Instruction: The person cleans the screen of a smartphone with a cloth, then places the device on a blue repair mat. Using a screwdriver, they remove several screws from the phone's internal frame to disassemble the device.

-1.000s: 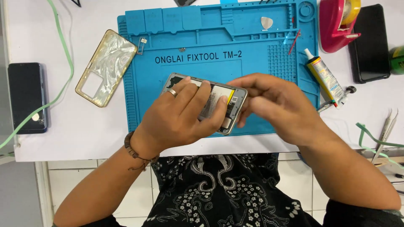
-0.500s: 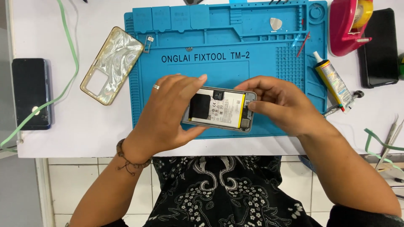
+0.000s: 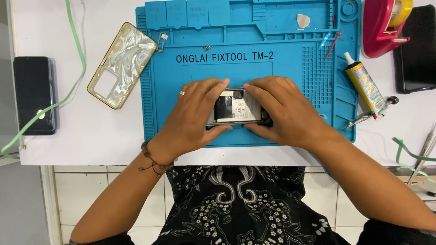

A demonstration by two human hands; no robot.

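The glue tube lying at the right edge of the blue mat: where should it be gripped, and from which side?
Probably the glue tube is best pinched across the middle of its flattened body, coming straight down from above. It lies flat on a diagonal, white nozzle toward the top, dark cap end lower right. A thin metal tool lies close by its lower end, so stay clear of that.

Dark-screened phone (image 3: 34, 95) far left — white-labelled glue tube (image 3: 366, 86) right of mat

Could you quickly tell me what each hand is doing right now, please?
Left hand: closed around the left end of the opened phone, on the blue repair mat.
Right hand: gripping the phone's right end.
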